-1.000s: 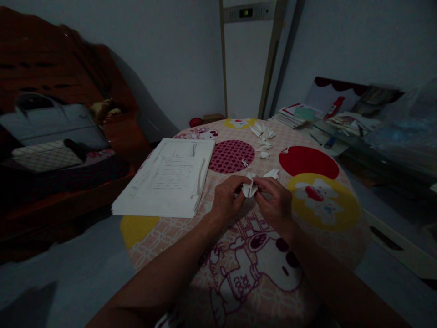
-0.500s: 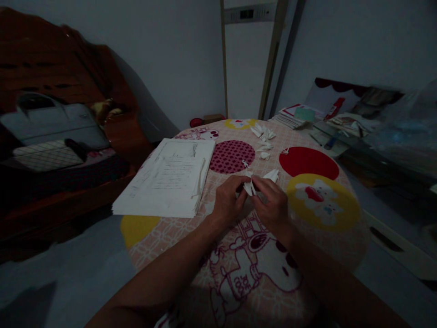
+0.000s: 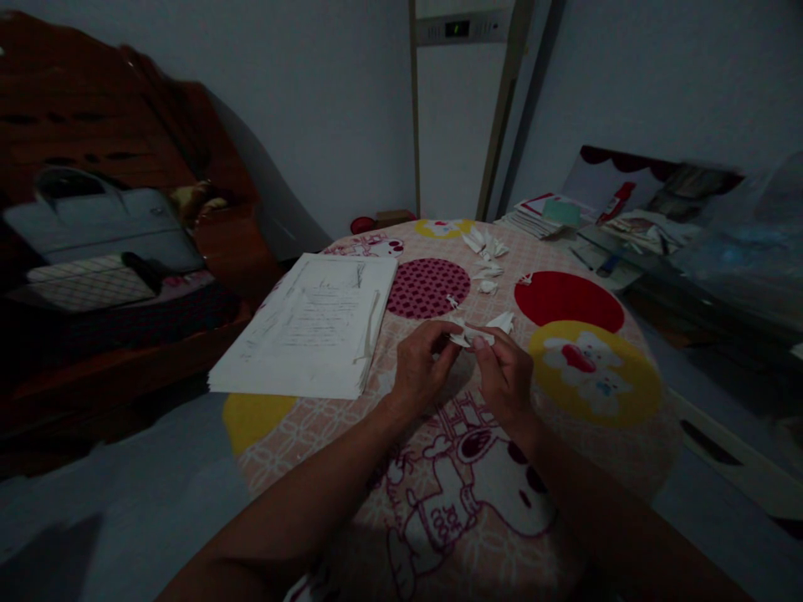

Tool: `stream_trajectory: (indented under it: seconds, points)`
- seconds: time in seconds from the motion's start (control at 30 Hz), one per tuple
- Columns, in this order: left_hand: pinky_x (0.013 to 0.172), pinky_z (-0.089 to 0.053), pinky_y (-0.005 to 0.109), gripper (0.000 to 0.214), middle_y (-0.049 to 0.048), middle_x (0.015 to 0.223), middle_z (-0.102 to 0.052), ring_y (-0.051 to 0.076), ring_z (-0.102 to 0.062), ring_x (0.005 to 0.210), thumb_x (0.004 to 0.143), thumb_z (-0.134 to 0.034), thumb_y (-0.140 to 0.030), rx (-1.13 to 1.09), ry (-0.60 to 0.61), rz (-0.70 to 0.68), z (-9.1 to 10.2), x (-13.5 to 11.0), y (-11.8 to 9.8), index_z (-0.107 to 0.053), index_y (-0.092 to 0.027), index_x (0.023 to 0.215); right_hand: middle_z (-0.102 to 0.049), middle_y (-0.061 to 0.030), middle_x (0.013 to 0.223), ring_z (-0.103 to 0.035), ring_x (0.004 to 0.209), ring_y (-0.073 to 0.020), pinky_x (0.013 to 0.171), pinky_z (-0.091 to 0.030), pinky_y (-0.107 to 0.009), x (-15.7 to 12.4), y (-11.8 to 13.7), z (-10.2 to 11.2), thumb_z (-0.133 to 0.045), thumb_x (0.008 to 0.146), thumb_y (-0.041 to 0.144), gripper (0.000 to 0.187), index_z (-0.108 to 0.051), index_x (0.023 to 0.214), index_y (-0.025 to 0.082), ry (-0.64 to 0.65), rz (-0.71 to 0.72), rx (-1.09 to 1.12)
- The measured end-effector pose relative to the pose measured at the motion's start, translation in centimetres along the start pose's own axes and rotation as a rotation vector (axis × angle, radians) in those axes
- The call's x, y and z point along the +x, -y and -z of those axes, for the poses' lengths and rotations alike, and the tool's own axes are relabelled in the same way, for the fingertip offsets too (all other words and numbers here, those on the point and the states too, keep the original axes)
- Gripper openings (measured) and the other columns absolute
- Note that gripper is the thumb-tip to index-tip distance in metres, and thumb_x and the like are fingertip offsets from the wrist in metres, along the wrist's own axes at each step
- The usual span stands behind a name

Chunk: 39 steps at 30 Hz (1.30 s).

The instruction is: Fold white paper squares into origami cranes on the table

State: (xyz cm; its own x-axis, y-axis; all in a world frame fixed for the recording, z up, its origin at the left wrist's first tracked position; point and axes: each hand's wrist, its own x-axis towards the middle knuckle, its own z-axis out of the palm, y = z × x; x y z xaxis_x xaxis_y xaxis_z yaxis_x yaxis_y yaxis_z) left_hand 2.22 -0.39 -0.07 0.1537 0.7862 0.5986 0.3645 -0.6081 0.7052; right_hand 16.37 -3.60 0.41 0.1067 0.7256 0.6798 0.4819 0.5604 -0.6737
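Observation:
My left hand (image 3: 419,368) and my right hand (image 3: 505,378) meet above a round table (image 3: 602,451) covered with a pink cartoon-print cloth. Both hands pinch a small folded piece of white paper (image 3: 472,336) between fingertips; its pointed flaps stick out toward the far side. Another white folded piece (image 3: 502,321) lies just beyond my right hand. Several more folded paper pieces (image 3: 484,244) sit near the table's far edge.
A thick stack of white sheets (image 3: 314,324) lies on the table's left side. Books, papers and a red-capped bottle (image 3: 613,201) crowd a low surface at right. A grey bag (image 3: 94,226) rests on dark wooden furniture at left. A white door stands behind.
The folded paper between my fingers has been flattened and turned, from standing upright to lying more level. Both hands stayed in nearly the same place.

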Motion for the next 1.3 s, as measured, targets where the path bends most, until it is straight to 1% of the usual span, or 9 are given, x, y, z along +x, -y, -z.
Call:
stream_trajectory:
  seconds: [0.07, 0.23, 0.33, 0.53, 0.67, 0.83, 0.93, 1.17, 1.3]
  points:
    - [0.068, -0.053, 0.025, 0.016, 0.0032, 0.089, -0.072, 0.013, -0.065, 0.072, 0.085, -0.064, -0.014, -0.007, -0.002, 0.002, -0.12, -0.1, 0.13, -0.069, -0.018, 0.099, -0.076, -0.0078, 0.101, -0.071, 0.094, -0.0188, 0.086, -0.058, -0.035, 0.11, -0.05, 0.0, -0.049, 0.096, 0.021, 0.027, -0.076, 0.101, 0.02, -0.017, -0.04, 0.018]
    - [0.069, -0.055, 0.024, 0.013, 0.004, 0.09, -0.073, 0.012, -0.068, 0.074, 0.087, -0.065, -0.016, -0.056, -0.048, 0.015, -0.2, -0.21, 0.31, -0.071, -0.018, 0.098, -0.077, -0.0062, 0.1, -0.072, 0.088, -0.0181, 0.079, -0.059, -0.032, 0.03, -0.66, -0.13, -0.062, 0.088, 0.02, 0.022, -0.076, 0.105, 0.022, -0.026, -0.086, 0.059]
    - [0.068, -0.055, 0.022, 0.013, 0.0032, 0.09, -0.073, 0.012, -0.069, 0.074, 0.087, -0.066, -0.015, -0.05, -0.076, -0.004, -0.21, -0.25, 0.36, -0.072, -0.018, 0.098, -0.077, -0.0054, 0.092, -0.072, 0.083, -0.0181, 0.077, -0.059, -0.031, 0.0, -0.87, -0.19, -0.066, 0.085, 0.02, 0.016, -0.077, 0.096, 0.021, -0.06, -0.099, 0.081]
    - [0.068, -0.056, 0.022, 0.018, 0.0028, 0.091, -0.075, 0.011, -0.069, 0.075, 0.086, -0.065, -0.01, 0.004, -0.112, -0.082, -0.22, -0.42, 0.18, -0.073, -0.019, 0.099, -0.075, -0.0063, 0.09, -0.071, 0.084, -0.0179, 0.079, -0.057, -0.032, 0.17, -0.35, 0.0, -0.061, 0.089, 0.021, 0.015, -0.076, 0.086, 0.021, -0.048, -0.025, -0.007]
    - [0.068, -0.056, 0.021, 0.017, 0.0039, 0.092, -0.075, 0.012, -0.069, 0.077, 0.087, -0.065, -0.011, -0.016, -0.117, -0.102, -0.2, -0.46, -0.05, -0.073, -0.018, 0.099, -0.074, -0.0073, 0.093, -0.07, 0.085, -0.0181, 0.077, -0.057, -0.032, 0.11, -0.21, -0.05, -0.06, 0.09, 0.02, 0.013, -0.073, 0.091, 0.02, -0.049, 0.001, -0.025]
    - [0.07, -0.056, 0.023, 0.013, 0.0051, 0.093, -0.075, 0.013, -0.07, 0.08, 0.088, -0.064, -0.014, -0.022, -0.102, -0.133, -0.16, -0.55, -0.07, -0.073, -0.018, 0.098, -0.074, -0.0062, 0.087, -0.07, 0.083, -0.0176, 0.077, -0.056, -0.032, 0.11, -0.2, -0.09, -0.058, 0.092, 0.021, 0.016, -0.069, 0.08, 0.02, -0.065, 0.018, -0.056]
    - [0.071, -0.056, 0.024, 0.014, 0.0059, 0.094, -0.075, 0.014, -0.069, 0.082, 0.089, -0.063, -0.014, -0.011, -0.085, -0.164, -0.09, -0.62, -0.15, -0.073, -0.018, 0.098, -0.074, -0.0054, 0.086, -0.07, 0.081, -0.0171, 0.074, -0.056, -0.03, 0.18, -0.09, -0.01, -0.059, 0.092, 0.021, 0.012, -0.069, 0.087, 0.02, -0.081, 0.035, -0.075]
    - [0.067, -0.053, 0.022, 0.017, 0.003, 0.085, -0.071, 0.012, -0.065, 0.071, 0.082, -0.068, -0.013, -0.152, 0.026, 0.018, -0.03, -0.25, -0.46, -0.072, -0.018, 0.098, -0.072, -0.0045, 0.082, -0.067, 0.075, -0.016, 0.07, -0.052, -0.029, 0.17, -0.04, 0.18, -0.055, 0.094, 0.021, 0.016, -0.067, 0.084, 0.019, -0.093, 0.033, -0.154]
    - [0.067, -0.053, 0.024, 0.014, 0.0046, 0.087, -0.068, 0.013, -0.064, 0.073, 0.083, -0.069, -0.017, -0.256, 0.092, 0.098, -0.03, 0.01, -0.19, -0.074, -0.018, 0.096, -0.068, -0.0031, 0.076, -0.062, 0.068, -0.0148, 0.065, -0.048, -0.028, 0.21, -0.14, 0.33, -0.055, 0.093, 0.024, 0.019, -0.064, 0.077, 0.019, -0.101, 0.004, -0.2]
